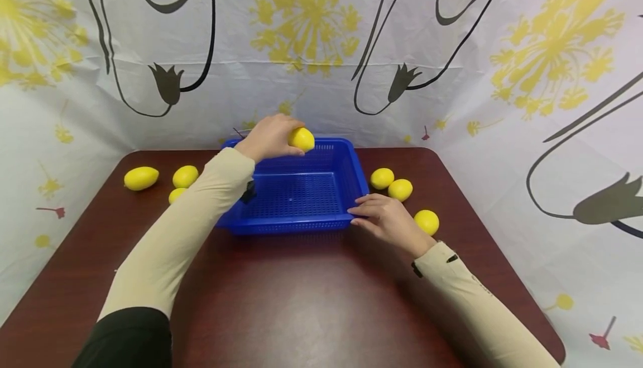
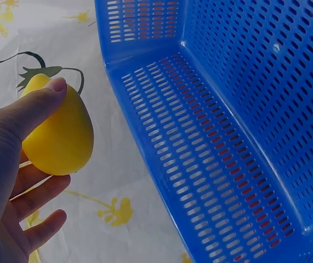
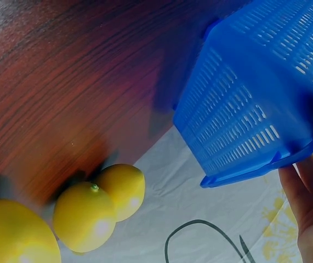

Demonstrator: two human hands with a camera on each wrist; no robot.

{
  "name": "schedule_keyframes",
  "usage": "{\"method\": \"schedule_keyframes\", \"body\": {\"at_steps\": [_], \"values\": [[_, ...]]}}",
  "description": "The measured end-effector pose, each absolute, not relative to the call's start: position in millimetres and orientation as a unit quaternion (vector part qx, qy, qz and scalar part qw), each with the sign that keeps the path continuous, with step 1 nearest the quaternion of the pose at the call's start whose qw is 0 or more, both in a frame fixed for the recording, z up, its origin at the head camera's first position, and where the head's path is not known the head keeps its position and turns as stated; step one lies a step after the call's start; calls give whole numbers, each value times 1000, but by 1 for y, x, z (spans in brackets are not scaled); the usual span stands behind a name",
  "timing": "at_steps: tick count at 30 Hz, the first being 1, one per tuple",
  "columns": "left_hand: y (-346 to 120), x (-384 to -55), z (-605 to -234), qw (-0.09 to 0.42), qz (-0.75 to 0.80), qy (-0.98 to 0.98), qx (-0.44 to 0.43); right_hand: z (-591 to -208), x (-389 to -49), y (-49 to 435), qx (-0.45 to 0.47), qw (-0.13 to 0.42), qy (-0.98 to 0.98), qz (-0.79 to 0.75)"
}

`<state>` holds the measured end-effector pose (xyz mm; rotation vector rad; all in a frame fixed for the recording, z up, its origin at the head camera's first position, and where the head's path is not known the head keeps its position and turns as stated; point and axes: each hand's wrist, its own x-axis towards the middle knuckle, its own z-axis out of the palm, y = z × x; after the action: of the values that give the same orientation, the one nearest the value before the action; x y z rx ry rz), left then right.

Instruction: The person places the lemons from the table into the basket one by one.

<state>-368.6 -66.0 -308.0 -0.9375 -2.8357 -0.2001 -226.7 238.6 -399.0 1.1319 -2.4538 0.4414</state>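
Your left hand [image 1: 273,138], just above the centre of the head view, pinches a lemon [image 1: 302,139] between thumb and fingers. In the left wrist view, your thumb lies across the top of that lemon and two lower fingers spread away beneath it. The fruit shows there at the left of the frame, apart from the basket.

The blue basket [image 1: 286,227] sits at the middle of the head view, its bottom bare and its sides full of slots. Your right hand [image 1: 389,220], right of centre, touches the basket's rim at the lower right corner; you have its fingertips close together there, but I cannot tell whether the thumb pinches the rim.

Beside your right hand, one lemon [image 1: 426,222] lies near the wrist, and farther up the frame a second lemon [image 1: 382,178] and a third lemon [image 1: 400,190] lie side by side. Left of the basket, at the middle left, are three more lemons [image 1: 141,178], one partly behind your left sleeve [image 1: 201,211].

The dark red-brown table [image 1: 281,290] fills the lower middle; patterned cloth [image 1: 231,33] covers the top.
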Motion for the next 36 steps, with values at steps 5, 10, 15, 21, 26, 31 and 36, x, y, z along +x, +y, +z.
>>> {"method": "schedule_keyframes", "body": {"at_steps": [5, 10, 15, 21, 26, 31, 36], "values": [[-59, -373, -312, 74, -82, -941, -320, -399, -226, 240, 408, 199, -877, 158], [-51, -377, -315, 77, -85, -936, -332, -399, -226, 240, 403, 198, -880, 153], [-43, -378, -318, 76, -95, -934, -335, -399, -226, 240, 397, 192, -884, 155], [-33, -380, -323, 77, -105, -932, -338, -398, -226, 240, 392, 184, -888, 151], [-27, -384, -329, 71, -101, -934, -336, -399, -227, 239, 391, 185, -889, 150], [-23, -385, -334, 62, -95, -937, -331, -400, -227, 239, 395, 185, -887, 153], [-20, -387, -339, 62, -98, -937, -328, -399, -227, 240, 396, 191, -885, 155]]}}
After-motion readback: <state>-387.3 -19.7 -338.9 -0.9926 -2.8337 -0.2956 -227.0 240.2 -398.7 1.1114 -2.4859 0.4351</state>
